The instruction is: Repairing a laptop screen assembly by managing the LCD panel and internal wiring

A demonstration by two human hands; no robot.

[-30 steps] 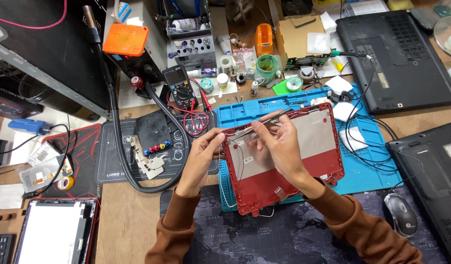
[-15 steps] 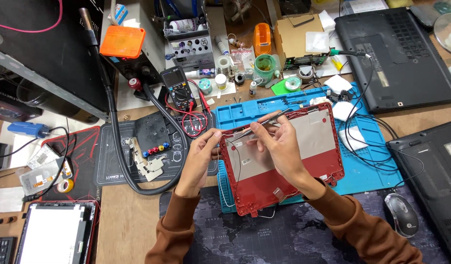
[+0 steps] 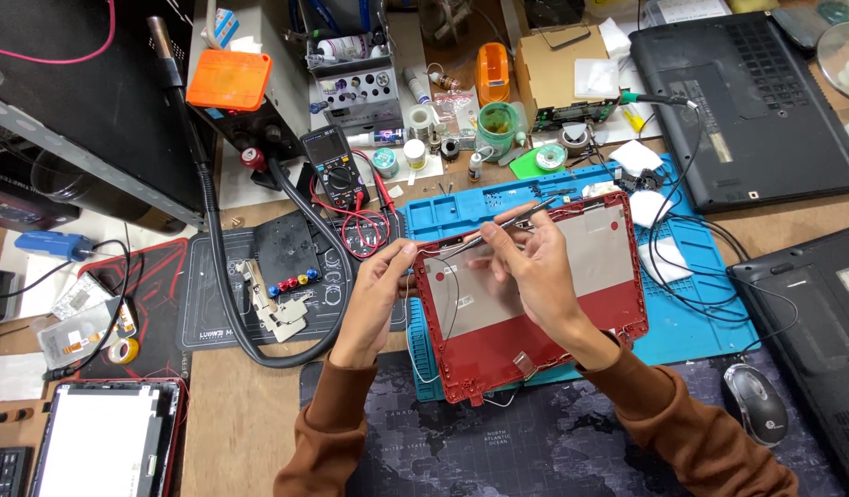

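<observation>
From the head camera, I see almost nothing has shifted over the last second: both hands sit where they were a moment ago, over the upper left part of the red laptop lid, which lies inside-up on the blue mat. I read that as slow, fine work at one spot, not a move to a new place.

My right hand is pinched shut on tweezers, whose far end sticks out beyond the knuckles towards the lid's top edge. Whether the tips hold anything, I cannot tell.

My left hand grips the lid's left rim, thumb and fingers closed on it, just beside the right hand.

Beyond the left hand stands a multimeter with red leads; well off to the right of the right hand rests a mouse.
</observation>
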